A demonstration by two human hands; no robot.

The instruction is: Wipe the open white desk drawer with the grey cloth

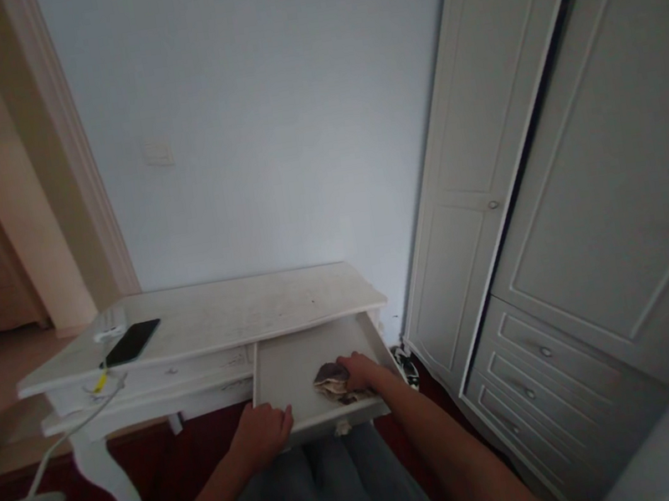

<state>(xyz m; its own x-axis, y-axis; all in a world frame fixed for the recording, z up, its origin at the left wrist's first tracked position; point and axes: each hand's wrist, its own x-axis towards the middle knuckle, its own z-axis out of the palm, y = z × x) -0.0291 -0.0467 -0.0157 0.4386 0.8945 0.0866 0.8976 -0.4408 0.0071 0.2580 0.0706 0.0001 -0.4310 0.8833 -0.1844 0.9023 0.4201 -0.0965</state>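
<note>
A white desk (223, 312) stands against the pale wall with its right drawer (293, 367) pulled out. My left hand (263, 433) is curled over the drawer's front edge, fingers closed on it. Inside the drawer, my right hand (359, 370) presses on a crumpled brownish cloth (331, 380), fingers bent over it. The drawer's bottom is otherwise bare. My grey-clad legs show below the drawer.
A black phone (131, 341) and a white power strip (108, 324) lie on the desk's left end, with a white cable (45, 470) trailing to the dark red floor. A tall white wardrobe (560, 232) with drawers fills the right. A doorway opens at left.
</note>
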